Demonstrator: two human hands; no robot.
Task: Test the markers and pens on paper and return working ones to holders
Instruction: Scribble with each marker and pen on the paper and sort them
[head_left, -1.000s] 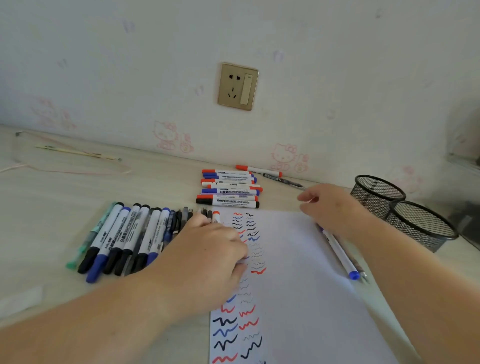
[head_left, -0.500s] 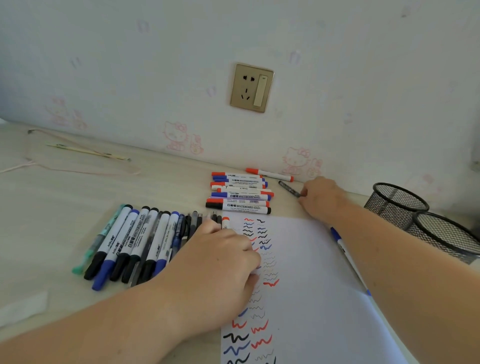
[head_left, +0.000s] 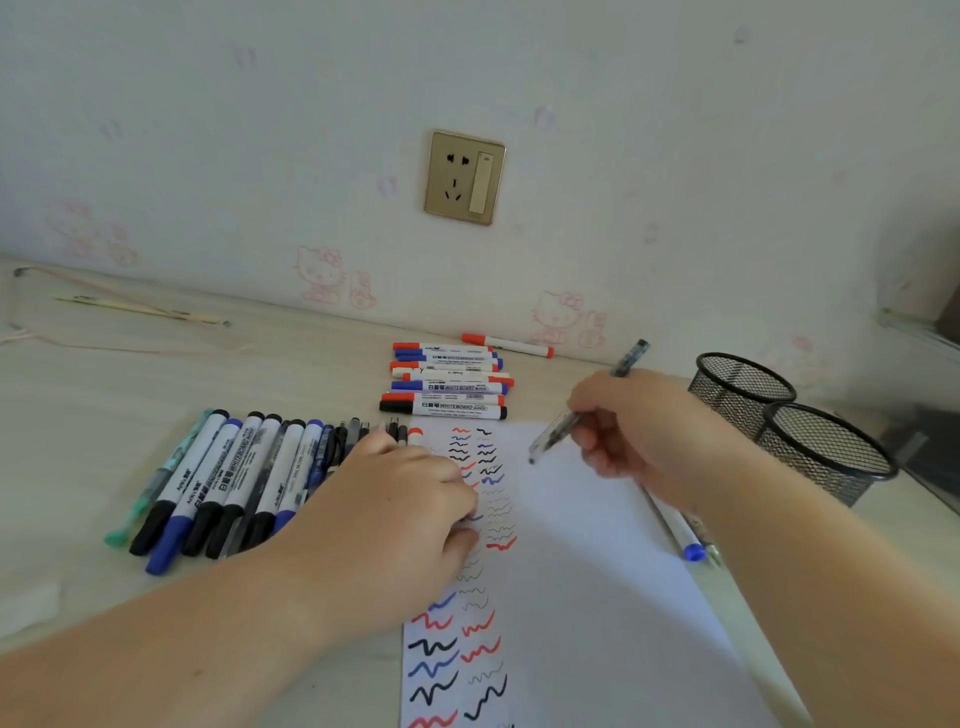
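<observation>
Right hand (head_left: 639, 434): fingers pinch a clear gel pen (head_left: 582, 410), tip angled down just above bare paper (head_left: 597, 597), likely poised for a test stroke.
Left hand (head_left: 400, 525): fingers lie flat and close together on the sheet's left edge, seemingly to stop it sliding.
Scribbles (head_left: 467, 545): 2 columns, black, blue, red.
Tested row (head_left: 223, 483): markers and pens side by side, left of the paper.
Whiteboard markers (head_left: 447, 382): stacked behind the sheet.
Mesh holders (head_left: 789, 421): 2, touching, on the tabletop at right; nothing seen inside.
</observation>
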